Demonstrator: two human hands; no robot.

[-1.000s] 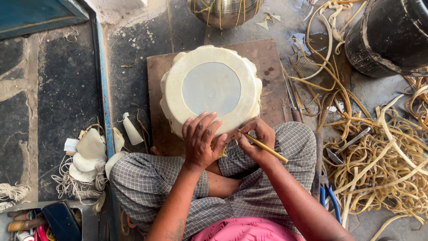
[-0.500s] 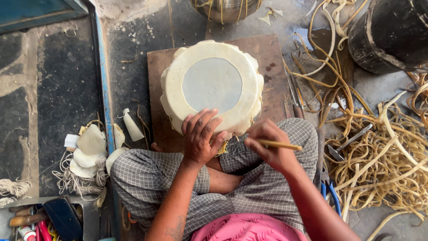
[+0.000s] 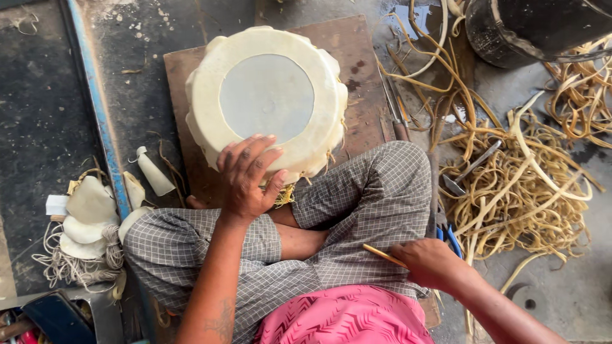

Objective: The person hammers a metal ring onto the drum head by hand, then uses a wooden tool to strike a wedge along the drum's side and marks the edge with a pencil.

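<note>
- Head view: my left hand (image 3: 245,175) lies spread on the pale drum (image 3: 266,102), grip wide.
- My right hand (image 3: 430,261) pinches a thin stick (image 3: 384,255) above my knee.

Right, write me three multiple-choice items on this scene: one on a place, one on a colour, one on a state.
1. Where does the left hand rest?
A. on the near rim of the drum
B. on the black tub
C. on the floor

2. What colour is the drum's centre disc?
A. red
B. grey
C. green

3. What is the state of the right hand?
A. open and flat
B. closed around a thin stick
C. gripping the drum

Answers: 1 A, the fingers are spread over the cream skin at the drum's near edge. 2 B, the round middle is pale grey inside the cream ring. 3 B, the hand is closed by the knee, the stick poking out towards the lap.
</note>
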